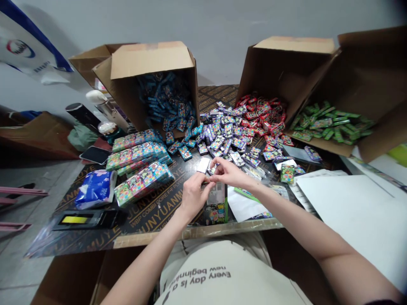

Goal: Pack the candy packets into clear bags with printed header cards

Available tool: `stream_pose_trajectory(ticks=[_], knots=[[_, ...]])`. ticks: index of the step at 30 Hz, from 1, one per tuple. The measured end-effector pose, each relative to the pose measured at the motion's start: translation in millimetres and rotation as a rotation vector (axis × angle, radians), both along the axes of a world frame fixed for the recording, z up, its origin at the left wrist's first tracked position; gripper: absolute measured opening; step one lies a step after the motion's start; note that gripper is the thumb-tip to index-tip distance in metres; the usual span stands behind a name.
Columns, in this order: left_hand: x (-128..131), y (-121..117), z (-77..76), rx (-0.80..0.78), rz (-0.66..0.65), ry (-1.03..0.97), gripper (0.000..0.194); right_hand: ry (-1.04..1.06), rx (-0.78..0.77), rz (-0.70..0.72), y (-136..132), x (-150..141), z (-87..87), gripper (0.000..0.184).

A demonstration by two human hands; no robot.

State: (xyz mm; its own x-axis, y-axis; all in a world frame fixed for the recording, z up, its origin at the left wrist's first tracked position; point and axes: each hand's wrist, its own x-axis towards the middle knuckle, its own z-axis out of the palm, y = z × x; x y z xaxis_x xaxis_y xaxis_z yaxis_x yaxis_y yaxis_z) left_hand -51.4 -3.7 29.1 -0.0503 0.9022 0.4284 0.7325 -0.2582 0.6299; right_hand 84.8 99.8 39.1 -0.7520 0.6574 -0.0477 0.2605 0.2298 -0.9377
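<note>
My left hand and my right hand meet over the front middle of the table, fingertips pinched close together. Between the right thumb and fingers shows a small patterned box, partly hidden. Whatever the left fingertips pinch is covered by the fingers. A small white-faced piece sits just beyond the left fingers; whether it is held or lying down I cannot tell. Below both hands is a larger printed box with a green edge. Small purple boxes lie heaped just past my fingers.
Cardboard cartons hold small blue boxes, red boxes and green boxes. Wrapped multicoloured bundles lie left, near a blue tissue pack, a phone and a black tape dispenser. White sheets cover the right.
</note>
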Motion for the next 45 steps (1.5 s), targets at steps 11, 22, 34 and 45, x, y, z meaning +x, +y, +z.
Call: stream_pose_trajectory(ticks=[11,22,34,45], knots=[[-58,-25,-1.8,-0.193,0.156,0.700,0.044,-0.555,0.457,-0.173,22,41,-85.7,0.005],[-22,13,-36.5,-0.544,-0.512,0.649,0.058,-0.566,0.409,0.008,28,41,-105.9,0.008],[-64,4,11.4,-0.160,-0.087,-0.256,0.022,-0.400,0.610,-0.048,18,43,-114.8,0.006],[-49,3,-1.7,-0.213,0.034,-0.400,0.012,-0.360,0.864,-0.091,-10,43,-125.0,0.026]])
